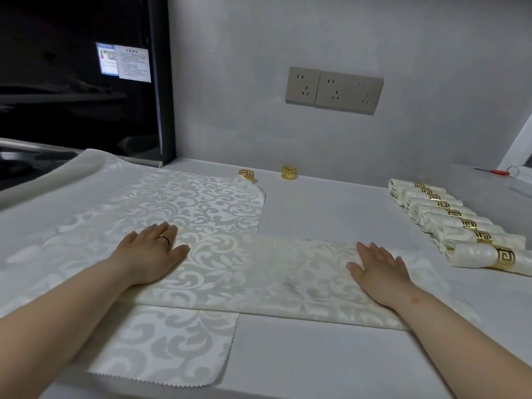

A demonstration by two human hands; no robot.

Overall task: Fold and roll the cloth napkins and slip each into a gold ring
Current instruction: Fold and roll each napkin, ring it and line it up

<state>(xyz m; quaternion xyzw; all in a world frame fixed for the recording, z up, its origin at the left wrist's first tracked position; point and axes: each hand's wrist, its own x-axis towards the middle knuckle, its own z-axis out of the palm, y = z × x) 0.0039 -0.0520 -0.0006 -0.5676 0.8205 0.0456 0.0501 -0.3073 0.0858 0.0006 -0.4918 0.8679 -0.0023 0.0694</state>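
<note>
Both hands, left [151,251] and right [381,270], lie flat with straight fingers, gripping nothing, on a folded ivory damask napkin [259,280] spread across the pale surface [316,355] at frame centre.

bare counter [322,208] is open mid-back, between the flat napkin [201,203] and the row of rolled napkins [460,226] blocking the right. 2 gold rings sit near the wall [259,125]: left ring [246,175] at the napkin's far corner, right ring [289,171] standing free. black appliance [86,96] blocks back left. left hand [152,251] and right hand [380,272] lie flat, well apart, with open cloth between.
</note>
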